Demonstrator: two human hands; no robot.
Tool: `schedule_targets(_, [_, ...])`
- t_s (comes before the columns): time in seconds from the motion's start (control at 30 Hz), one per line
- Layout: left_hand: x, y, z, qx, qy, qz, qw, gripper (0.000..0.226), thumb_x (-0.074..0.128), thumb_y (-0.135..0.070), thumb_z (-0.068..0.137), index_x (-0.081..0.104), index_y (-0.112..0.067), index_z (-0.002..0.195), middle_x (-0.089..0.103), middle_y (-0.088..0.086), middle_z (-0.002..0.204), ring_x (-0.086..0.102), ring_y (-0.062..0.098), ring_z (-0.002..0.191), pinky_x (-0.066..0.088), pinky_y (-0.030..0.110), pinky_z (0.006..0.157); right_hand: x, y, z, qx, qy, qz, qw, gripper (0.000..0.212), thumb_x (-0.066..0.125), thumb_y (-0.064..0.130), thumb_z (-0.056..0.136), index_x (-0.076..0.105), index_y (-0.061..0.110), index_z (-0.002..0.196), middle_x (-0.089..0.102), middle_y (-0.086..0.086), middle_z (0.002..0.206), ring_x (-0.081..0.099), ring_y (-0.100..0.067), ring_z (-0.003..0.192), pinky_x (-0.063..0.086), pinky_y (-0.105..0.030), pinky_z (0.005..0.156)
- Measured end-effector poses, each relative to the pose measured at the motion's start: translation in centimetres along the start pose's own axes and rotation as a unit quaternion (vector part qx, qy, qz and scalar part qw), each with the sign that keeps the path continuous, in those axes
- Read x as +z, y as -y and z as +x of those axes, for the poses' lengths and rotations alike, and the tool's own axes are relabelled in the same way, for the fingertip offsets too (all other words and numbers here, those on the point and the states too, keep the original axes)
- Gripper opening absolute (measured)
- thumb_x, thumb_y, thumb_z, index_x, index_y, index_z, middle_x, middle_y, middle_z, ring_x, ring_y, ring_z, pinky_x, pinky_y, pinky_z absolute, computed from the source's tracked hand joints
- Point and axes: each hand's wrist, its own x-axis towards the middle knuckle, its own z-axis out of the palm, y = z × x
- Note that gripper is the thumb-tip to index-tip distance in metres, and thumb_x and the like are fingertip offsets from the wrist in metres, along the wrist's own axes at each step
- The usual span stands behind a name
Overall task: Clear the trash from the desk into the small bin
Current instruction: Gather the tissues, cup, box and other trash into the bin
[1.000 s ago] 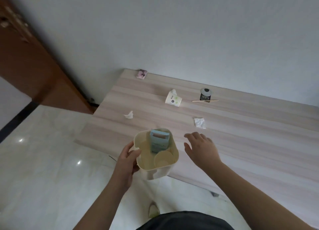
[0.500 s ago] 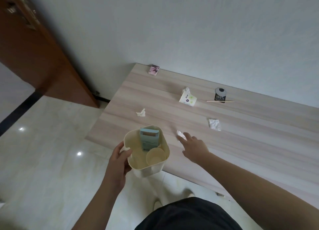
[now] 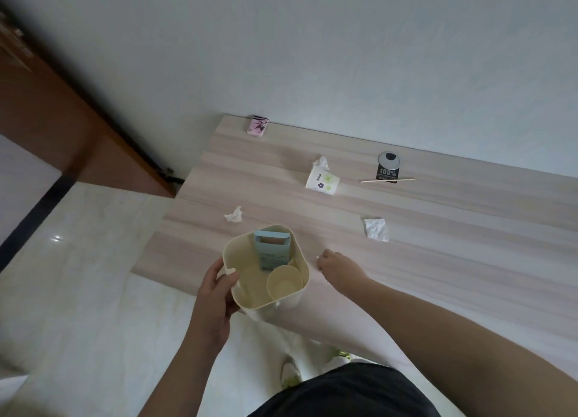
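My left hand [image 3: 215, 294] holds the small cream bin [image 3: 237, 260] by its left wall at the desk's near edge. Inside the bin stand a light blue carton [image 3: 271, 251] and a cream paper cup [image 3: 284, 280]. My right hand [image 3: 339, 268] rests on the desk just right of the bin, fingers curled around a small white scrap that barely shows at its fingertips. On the wooden desk [image 3: 438, 260] lie a crumpled tissue [image 3: 234, 215], a white paper wad [image 3: 377, 229], a tipped flowered paper cup [image 3: 322, 180] with tissue in it, a wooden stick [image 3: 387, 180] and a black can [image 3: 387, 168].
A pink packet [image 3: 258, 126] lies at the desk's far left corner by the white wall. A brown wooden door [image 3: 47, 110] stands at the left. Pale tiled floor [image 3: 78, 276] runs below the desk edge, with my shoes [image 3: 291, 371] visible.
My right hand has closed its fingers over the small white scrap next to the bin. The view has shifted slightly; the bin stays in my left hand.
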Motion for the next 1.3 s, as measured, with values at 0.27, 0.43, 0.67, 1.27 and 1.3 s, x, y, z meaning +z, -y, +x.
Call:
schedule_targets(0.27, [3.2, 0.4, 1.2, -0.007, -0.004, 0.017, 1.0, 0.039, 0.058, -0.013, 0.094, 0.059, -0.029, 0.13, 0.078, 0.0, 0.096, 0.074, 0.016, 0.08, 0.057, 0.034, 0.064, -3.6, -7.0, -1.0, 0.117, -0.144, 0.169, 0.968, 0.031, 0.054, 0.007, 0.092, 0.057, 0.012, 0.122, 0.064, -0.011, 0.113, 0.062, -0.032, 0.1, 0.05, -0.04, 0.081])
schedule_targets(0.43, [4.8, 0.4, 1.0, -0.016, -0.004, 0.011, 1.0, 0.038, 0.061, -0.014, 0.091, 0.063, -0.033, 0.124, 0.078, 0.001, 0.1, 0.075, 0.015, 0.08, 0.058, 0.031, 0.057, -4.9, -11.0, -0.7, 0.168, -0.148, 0.182, 0.957, 0.014, 0.06, 0.013, 0.091, 0.07, 0.013, 0.101, 0.061, -0.01, 0.115, 0.06, -0.031, 0.104, 0.047, -0.034, 0.084])
schedule_targets(0.67, [6.2, -0.2, 0.6, -0.016, 0.014, 0.027, 0.999, 0.05, 0.068, -0.025, 0.077, 0.062, -0.035, 0.126, 0.076, 0.003, 0.104, 0.075, 0.018, 0.085, 0.059, 0.033, 0.062, -4.2, -12.8, -1.2, 0.185, -0.06, 0.117, 0.974, 0.012, 0.062, 0.026, 0.092, 0.069, 0.023, 0.102, 0.052, -0.001, 0.133, 0.047, -0.026, 0.12, 0.043, -0.038, 0.093])
schedule_targets(1.27, [11.1, 0.1, 0.8, -0.016, 0.046, 0.073, 0.996, 0.038, 0.061, -0.011, 0.094, 0.059, -0.031, 0.126, 0.063, 0.018, 0.1, 0.067, 0.022, 0.079, 0.058, 0.033, 0.065, -13.1, -6.4, -8.6, 0.058, -0.339, 0.346, 0.873, 0.017, 0.077, 0.015, 0.077, 0.063, 0.025, 0.08, 0.06, 0.011, 0.076, 0.059, -0.001, 0.065, 0.046, -0.006, 0.064])
schedule_targets(1.3, [11.4, 0.1, 0.8, -0.016, 0.049, 0.071, 0.996, 0.038, 0.061, -0.011, 0.094, 0.06, -0.032, 0.125, 0.062, 0.017, 0.1, 0.065, 0.023, 0.08, 0.057, 0.035, 0.067, -13.8, -5.4, -9.2, 0.029, -0.339, 0.344, 0.875, 0.015, 0.077, 0.013, 0.077, 0.065, 0.022, 0.081, 0.06, 0.008, 0.078, 0.059, -0.004, 0.064, 0.047, -0.009, 0.064])
